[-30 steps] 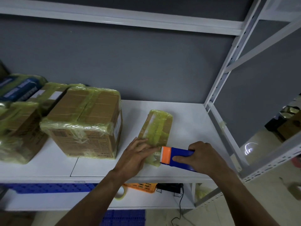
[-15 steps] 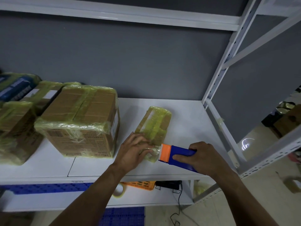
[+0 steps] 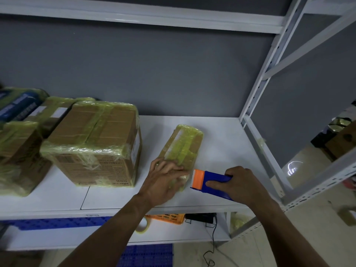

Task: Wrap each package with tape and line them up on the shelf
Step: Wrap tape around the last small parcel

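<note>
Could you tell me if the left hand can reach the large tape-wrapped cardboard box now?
Probably yes: the left hand presses on the small flat taped package, and only bare white shelf lies between it and the large tape-wrapped cardboard box.

I see the large box [image 3: 96, 143] sitting on the shelf [image 3: 221, 135]. Right of the box lies the small package [image 3: 183, 147], with my left hand [image 3: 165, 180] resting on its near end. Further right of the box, my right hand [image 3: 240, 182] holds the tape dispenser [image 3: 210, 180] just beside the package. More boxes [image 3: 19, 151] crowd left of the box.
</note>
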A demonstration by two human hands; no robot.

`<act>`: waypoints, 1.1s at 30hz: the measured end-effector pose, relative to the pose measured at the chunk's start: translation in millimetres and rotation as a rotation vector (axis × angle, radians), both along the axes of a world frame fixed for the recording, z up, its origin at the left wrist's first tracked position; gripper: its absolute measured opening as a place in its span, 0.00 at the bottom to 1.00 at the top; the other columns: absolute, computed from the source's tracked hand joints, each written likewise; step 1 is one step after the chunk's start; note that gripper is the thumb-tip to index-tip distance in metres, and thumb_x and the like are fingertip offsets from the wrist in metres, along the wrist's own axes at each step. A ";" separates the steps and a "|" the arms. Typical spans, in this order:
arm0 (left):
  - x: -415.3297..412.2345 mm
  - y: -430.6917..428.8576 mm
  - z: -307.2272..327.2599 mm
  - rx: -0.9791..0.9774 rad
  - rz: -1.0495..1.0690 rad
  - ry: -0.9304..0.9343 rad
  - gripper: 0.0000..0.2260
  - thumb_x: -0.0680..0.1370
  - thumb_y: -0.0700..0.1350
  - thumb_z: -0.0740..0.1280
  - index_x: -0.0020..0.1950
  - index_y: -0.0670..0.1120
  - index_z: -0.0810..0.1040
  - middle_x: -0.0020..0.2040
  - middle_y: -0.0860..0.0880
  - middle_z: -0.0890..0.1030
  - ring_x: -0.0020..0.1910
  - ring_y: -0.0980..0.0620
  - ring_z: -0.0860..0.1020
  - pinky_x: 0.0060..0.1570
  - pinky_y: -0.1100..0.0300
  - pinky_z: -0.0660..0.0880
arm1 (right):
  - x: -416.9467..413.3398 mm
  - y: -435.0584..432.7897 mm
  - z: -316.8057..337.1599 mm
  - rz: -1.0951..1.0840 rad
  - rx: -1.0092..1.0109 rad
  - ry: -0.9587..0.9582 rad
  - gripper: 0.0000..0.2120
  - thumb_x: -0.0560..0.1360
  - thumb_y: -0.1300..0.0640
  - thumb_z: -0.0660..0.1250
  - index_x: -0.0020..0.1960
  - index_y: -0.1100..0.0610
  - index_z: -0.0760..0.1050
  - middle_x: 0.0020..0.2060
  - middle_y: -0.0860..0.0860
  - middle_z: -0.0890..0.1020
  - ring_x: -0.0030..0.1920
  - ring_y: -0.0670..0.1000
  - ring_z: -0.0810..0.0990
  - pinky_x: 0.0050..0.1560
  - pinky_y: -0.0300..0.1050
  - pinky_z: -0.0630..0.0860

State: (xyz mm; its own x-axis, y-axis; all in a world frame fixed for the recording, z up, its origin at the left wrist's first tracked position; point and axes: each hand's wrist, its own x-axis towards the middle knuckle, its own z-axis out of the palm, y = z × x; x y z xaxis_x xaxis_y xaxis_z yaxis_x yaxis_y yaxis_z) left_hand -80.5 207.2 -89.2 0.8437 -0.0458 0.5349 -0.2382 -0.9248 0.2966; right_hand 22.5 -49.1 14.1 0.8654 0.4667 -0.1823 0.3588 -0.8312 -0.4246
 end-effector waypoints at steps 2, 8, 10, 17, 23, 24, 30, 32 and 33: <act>4.2 -2.4 -0.6 -0.053 0.024 0.009 0.14 0.79 0.61 0.68 0.63 0.61 0.80 0.59 0.62 0.78 0.65 0.53 0.74 0.69 0.49 0.61 | 1.1 0.8 -1.8 0.004 -0.005 0.004 0.24 0.67 0.29 0.74 0.38 0.48 0.71 0.35 0.43 0.77 0.35 0.42 0.80 0.33 0.31 0.67; 10.1 3.7 -4.1 -0.126 0.035 -0.008 0.11 0.80 0.61 0.66 0.61 0.63 0.79 0.56 0.63 0.77 0.63 0.55 0.72 0.66 0.53 0.59 | 0.0 -5.9 0.7 0.022 0.051 -0.003 0.23 0.67 0.30 0.75 0.37 0.48 0.73 0.32 0.43 0.78 0.34 0.35 0.80 0.28 0.28 0.68; 11.2 5.4 -3.0 -0.135 0.022 -0.015 0.12 0.81 0.63 0.64 0.60 0.62 0.80 0.55 0.63 0.77 0.62 0.57 0.72 0.65 0.53 0.58 | -1.9 -10.6 1.0 0.024 0.079 -0.004 0.23 0.67 0.31 0.75 0.37 0.49 0.74 0.31 0.44 0.79 0.37 0.30 0.78 0.30 0.26 0.70; 13.0 5.4 -0.8 -0.179 0.038 -0.017 0.09 0.79 0.61 0.68 0.56 0.62 0.82 0.51 0.63 0.75 0.61 0.63 0.69 0.64 0.54 0.59 | -0.9 -31.6 4.9 -0.022 0.041 0.006 0.25 0.67 0.29 0.74 0.40 0.51 0.76 0.34 0.45 0.80 0.34 0.42 0.81 0.32 0.29 0.68; 10.8 5.5 -0.4 -0.225 0.077 0.034 0.08 0.78 0.62 0.68 0.54 0.63 0.83 0.53 0.65 0.72 0.64 0.62 0.69 0.74 0.39 0.50 | 7.0 -43.4 8.0 -0.067 0.028 0.032 0.26 0.65 0.27 0.74 0.40 0.50 0.77 0.33 0.44 0.79 0.33 0.41 0.80 0.32 0.30 0.67; 10.6 3.4 0.2 -0.239 0.084 0.055 0.08 0.78 0.61 0.69 0.53 0.63 0.83 0.53 0.65 0.72 0.65 0.61 0.70 0.74 0.37 0.48 | 7.4 -45.8 6.8 -0.073 0.021 0.029 0.26 0.65 0.28 0.74 0.40 0.50 0.77 0.33 0.43 0.79 0.33 0.41 0.79 0.31 0.29 0.67; 12.2 -8.1 4.2 -0.415 0.122 0.026 0.11 0.72 0.64 0.74 0.49 0.61 0.86 0.49 0.61 0.77 0.59 0.55 0.74 0.61 0.34 0.69 | 9.4 -34.7 -12.2 -0.088 0.000 -0.021 0.26 0.65 0.27 0.74 0.37 0.50 0.74 0.31 0.42 0.78 0.31 0.40 0.78 0.29 0.29 0.65; 14.4 -16.1 5.8 -0.483 0.164 -0.012 0.12 0.69 0.64 0.76 0.47 0.58 0.87 0.48 0.61 0.78 0.56 0.54 0.75 0.57 0.43 0.74 | 12.6 -27.0 -17.9 -0.086 -0.034 -0.019 0.27 0.66 0.26 0.74 0.38 0.50 0.73 0.32 0.43 0.78 0.32 0.41 0.78 0.30 0.31 0.65; 15.4 -19.4 5.1 -0.498 0.180 -0.021 0.13 0.69 0.62 0.77 0.47 0.57 0.88 0.47 0.61 0.79 0.55 0.54 0.75 0.55 0.45 0.75 | 14.2 -22.7 -20.8 -0.083 -0.053 -0.022 0.27 0.66 0.27 0.73 0.37 0.50 0.72 0.32 0.43 0.77 0.31 0.41 0.78 0.30 0.32 0.65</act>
State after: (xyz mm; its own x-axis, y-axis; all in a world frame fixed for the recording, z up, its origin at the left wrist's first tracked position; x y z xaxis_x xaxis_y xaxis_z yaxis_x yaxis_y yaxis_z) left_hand -65.2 187.7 -84.1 0.8037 0.3627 0.4717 -0.0995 -0.6997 0.7075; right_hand 36.8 -71.9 -6.8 0.9048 0.3835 -0.1852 0.2966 -0.8795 -0.3723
